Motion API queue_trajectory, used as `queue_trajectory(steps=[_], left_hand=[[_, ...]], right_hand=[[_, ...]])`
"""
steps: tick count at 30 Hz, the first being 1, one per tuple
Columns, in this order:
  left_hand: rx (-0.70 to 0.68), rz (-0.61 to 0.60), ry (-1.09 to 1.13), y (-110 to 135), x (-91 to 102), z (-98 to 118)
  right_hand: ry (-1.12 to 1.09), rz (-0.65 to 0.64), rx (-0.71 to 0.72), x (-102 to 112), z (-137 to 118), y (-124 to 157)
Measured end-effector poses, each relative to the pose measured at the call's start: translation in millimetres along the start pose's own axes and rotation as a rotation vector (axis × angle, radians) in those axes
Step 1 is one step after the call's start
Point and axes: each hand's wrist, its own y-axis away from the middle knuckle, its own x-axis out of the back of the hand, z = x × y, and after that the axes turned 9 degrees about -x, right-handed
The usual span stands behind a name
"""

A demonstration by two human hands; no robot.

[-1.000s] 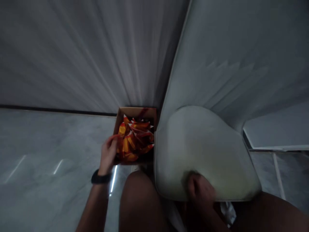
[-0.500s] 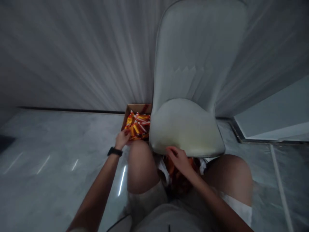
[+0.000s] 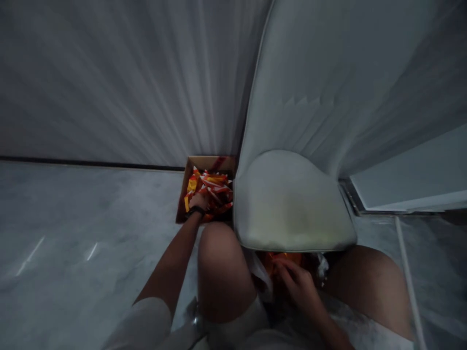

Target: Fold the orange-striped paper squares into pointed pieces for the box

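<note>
A cardboard box (image 3: 181, 206) on the floor holds several shiny orange, red and white packets (image 3: 215, 181). My left hand (image 3: 199, 200), with a dark band at the wrist, reaches down into this box among the packets; its fingers are hidden there. Between my knees, below the front edge of the chair seat, lies more shiny orange wrapping (image 3: 290, 258). My right hand (image 3: 297, 283) is at that wrapping with its fingers drawn together. The fingertips are dim, and what they pinch is unclear.
A pale padded chair (image 3: 292, 204) stands directly in front of me, right of the box. Behind is a pleated grey curtain (image 3: 146, 87). My bent knees (image 3: 221, 253) flank the wrapping. Shiny marble-look floor (image 3: 91, 218) spreads to the left, and a light panel (image 3: 412, 175) stands right.
My left hand has gone from the box's near edge down in among the packets. My right hand has moved from the seat's front edge down to the orange wrapping. The view has shifted slightly.
</note>
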Motion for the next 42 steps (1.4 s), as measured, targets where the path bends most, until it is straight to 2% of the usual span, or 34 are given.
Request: queue_trajectory(steps=[3, 5, 7, 9, 11, 12, 14, 16, 19, 23, 28, 32, 35, 38, 42], left_hand=[[-0.043, 0.010, 0.116, -1.8, 3.6, -10.9], [-0.084, 0.035, 0.198, 7.0, 14.6, -17.8], [-0.116, 0.079, 0.274, 27.2, 33.2, -21.0], [-0.148, 0.140, 0.422, 59.4, 57.6, -16.7], [-0.206, 0.181, 0.711, 99.7, 83.2, -1.3], [-0.246, 0.150, 0.809, 120.8, 94.5, 10.9], [-0.334, 0.069, 0.858, 160.0, 110.7, 42.0], [-0.447, -0.004, 0.792, 190.1, 116.1, 76.5], [-0.612, -0.120, 0.685, 214.7, 106.7, 119.2], [-0.694, -0.169, 0.584, 224.0, 86.1, 149.0], [-0.703, -0.197, 0.554, 227.0, 73.4, 170.9], [-0.690, -0.171, 0.653, 220.0, 63.2, 186.8], [-0.646, -0.149, 0.733, 211.7, 56.2, 194.9], [-0.615, -0.116, 0.773, 211.5, 54.1, 201.6], [-0.610, -0.124, 0.742, 225.1, 53.5, 209.8]], right_hand=[[0.045, -0.051, 0.013, -2.5, -1.5, -10.8], [0.046, -0.088, 0.034, -2.0, -2.5, -15.6], [0.007, -0.104, 0.044, 1.7, -5.7, -18.3], [-0.072, -0.109, 0.027, 7.9, -15.2, -21.1], [-0.171, -0.122, 0.011, 15.0, -33.6, -26.0], [-0.217, -0.132, 0.016, 18.0, -45.9, -29.6], [-0.285, -0.139, 0.079, 22.3, -73.4, -38.3], [-0.278, -0.158, 0.183, 24.6, -97.8, -47.2], [-0.237, -0.109, 0.268, 30.1, -114.5, -55.2], [-0.145, -0.043, 0.299, 50.2, -102.3, -52.9], [-0.233, -0.074, 0.245, 74.6, -82.9, -46.9], [-0.279, -0.084, 0.221, 82.9, -78.9, -46.7], [-0.236, -0.086, 0.205, 87.9, -78.4, -48.1], [-0.124, -0.014, 0.219, 94.2, -79.7, -51.1], [-0.044, 0.134, 0.242, 104.0, -85.2, -55.1]])
